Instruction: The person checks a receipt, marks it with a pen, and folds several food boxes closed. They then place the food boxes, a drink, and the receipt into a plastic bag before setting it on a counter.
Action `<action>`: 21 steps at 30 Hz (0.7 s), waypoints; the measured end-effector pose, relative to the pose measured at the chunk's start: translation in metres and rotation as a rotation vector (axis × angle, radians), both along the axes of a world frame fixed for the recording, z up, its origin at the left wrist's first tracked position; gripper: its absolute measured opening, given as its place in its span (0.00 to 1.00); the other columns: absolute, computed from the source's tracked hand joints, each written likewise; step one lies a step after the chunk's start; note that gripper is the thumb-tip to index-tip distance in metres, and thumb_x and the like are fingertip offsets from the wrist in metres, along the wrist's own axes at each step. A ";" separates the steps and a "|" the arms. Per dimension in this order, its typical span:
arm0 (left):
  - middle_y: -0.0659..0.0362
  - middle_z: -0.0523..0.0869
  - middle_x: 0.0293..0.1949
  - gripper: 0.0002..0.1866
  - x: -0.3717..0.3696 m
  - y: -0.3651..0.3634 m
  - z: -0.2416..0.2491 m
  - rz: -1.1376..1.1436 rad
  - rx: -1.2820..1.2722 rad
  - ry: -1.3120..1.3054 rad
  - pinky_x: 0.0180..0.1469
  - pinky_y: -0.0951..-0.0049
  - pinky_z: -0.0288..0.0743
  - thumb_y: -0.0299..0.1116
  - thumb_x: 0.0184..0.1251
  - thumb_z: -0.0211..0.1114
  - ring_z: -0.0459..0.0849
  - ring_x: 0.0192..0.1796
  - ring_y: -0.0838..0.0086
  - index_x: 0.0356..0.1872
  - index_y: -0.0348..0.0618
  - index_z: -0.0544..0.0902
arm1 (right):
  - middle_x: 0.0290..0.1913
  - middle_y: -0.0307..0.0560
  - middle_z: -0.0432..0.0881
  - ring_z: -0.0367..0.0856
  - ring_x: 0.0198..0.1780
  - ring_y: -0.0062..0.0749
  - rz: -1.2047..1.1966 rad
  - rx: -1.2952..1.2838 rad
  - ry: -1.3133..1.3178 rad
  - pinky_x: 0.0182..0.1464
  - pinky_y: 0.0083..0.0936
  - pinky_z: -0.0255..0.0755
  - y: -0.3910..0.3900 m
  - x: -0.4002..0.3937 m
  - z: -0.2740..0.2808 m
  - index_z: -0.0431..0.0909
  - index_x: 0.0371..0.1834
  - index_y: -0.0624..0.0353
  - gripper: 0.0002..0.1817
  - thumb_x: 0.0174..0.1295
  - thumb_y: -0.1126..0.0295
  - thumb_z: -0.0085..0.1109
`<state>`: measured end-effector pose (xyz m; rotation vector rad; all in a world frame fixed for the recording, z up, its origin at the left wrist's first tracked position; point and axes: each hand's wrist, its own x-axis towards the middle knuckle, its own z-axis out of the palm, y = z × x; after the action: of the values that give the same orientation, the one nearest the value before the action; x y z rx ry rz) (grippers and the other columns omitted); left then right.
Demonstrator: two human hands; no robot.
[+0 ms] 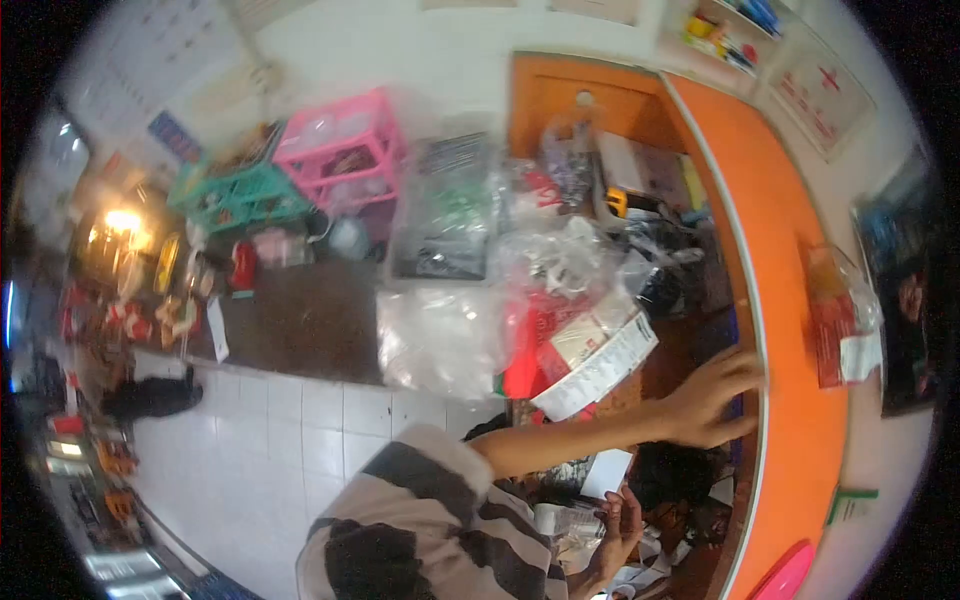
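Observation:
My left hand reaches out to the inner side of the orange counter, its blurred fingers apart and close to or touching the board. I make out nothing in its grasp. Lower down, my right hand pinches a small white card between thumb and fingers. Beside that hand is a clear plastic container or wrap, partly behind the striped sleeve. A dark black item lies between my two hands. Above my left forearm, a white printed box or booklet leans against a red package.
The orange counter runs along the right. Clear plastic bags, a grey bin, a pink basket and a green basket crowd the brown table. A red box sits on the counter. White floor tiles show at left.

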<state>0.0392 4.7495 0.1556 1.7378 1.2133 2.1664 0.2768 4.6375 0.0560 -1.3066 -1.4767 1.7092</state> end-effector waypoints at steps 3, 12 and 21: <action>0.56 0.83 0.42 0.14 0.007 -0.152 -0.099 -0.025 -0.432 -0.250 0.39 0.66 0.75 0.33 0.61 0.69 0.83 0.37 0.69 0.47 0.44 0.81 | 0.44 0.46 0.83 0.80 0.44 0.27 0.209 0.009 -0.029 0.50 0.25 0.75 -0.020 -0.013 0.010 0.75 0.59 0.65 0.21 0.67 0.65 0.63; 0.57 0.88 0.39 0.10 0.049 -0.595 -0.179 0.965 -0.854 -0.802 0.42 0.70 0.80 0.32 0.66 0.67 0.86 0.40 0.72 0.43 0.38 0.85 | 0.39 0.41 0.84 0.82 0.37 0.26 0.713 -0.064 -0.059 0.41 0.24 0.76 -0.104 -0.078 -0.067 0.78 0.56 0.62 0.17 0.68 0.65 0.61; 0.58 0.88 0.37 0.10 -0.017 -0.770 -0.199 1.096 -0.509 -1.176 0.44 0.75 0.76 0.27 0.67 0.63 0.84 0.40 0.77 0.46 0.36 0.84 | 0.41 0.45 0.86 0.82 0.37 0.25 0.940 -0.161 0.030 0.38 0.23 0.77 -0.306 -0.211 -0.113 0.79 0.55 0.62 0.15 0.68 0.70 0.60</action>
<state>0.0217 3.9791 -0.0439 -0.6092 2.0868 2.1907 0.0661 4.3310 -0.0568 -0.6414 -2.1583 2.4194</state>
